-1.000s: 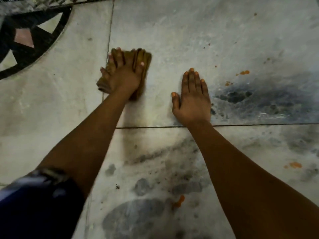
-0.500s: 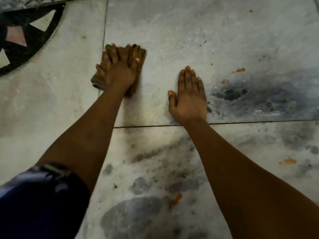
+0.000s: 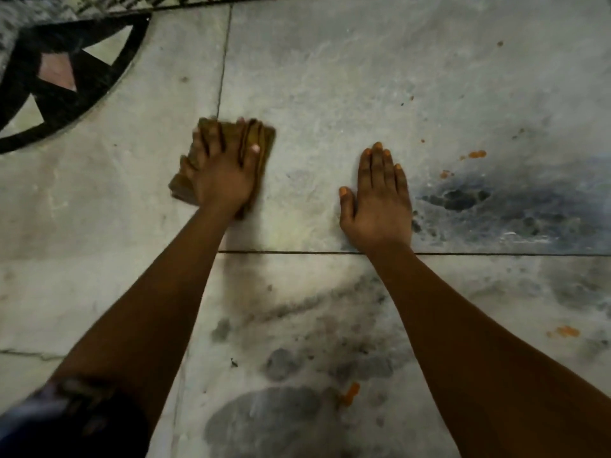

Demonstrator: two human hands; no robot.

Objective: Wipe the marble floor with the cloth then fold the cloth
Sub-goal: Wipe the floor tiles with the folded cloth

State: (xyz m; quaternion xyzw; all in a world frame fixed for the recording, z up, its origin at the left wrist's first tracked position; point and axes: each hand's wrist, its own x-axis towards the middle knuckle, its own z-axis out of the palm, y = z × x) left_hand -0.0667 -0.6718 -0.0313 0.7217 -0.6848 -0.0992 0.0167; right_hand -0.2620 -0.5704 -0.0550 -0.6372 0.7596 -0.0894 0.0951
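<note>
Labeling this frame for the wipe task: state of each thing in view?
cloth: bunched, pressed flat on floor under left hand
left hand: fingers spread, pressing on cloth
right hand: flat on bare floor, holds nothing
marble floor: dirty, dark smears and orange specks remain

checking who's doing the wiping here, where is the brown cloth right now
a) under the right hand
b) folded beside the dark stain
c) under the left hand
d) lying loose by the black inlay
c: the left hand presses flat on the brown cloth, while the right hand rests on bare marble.
</note>
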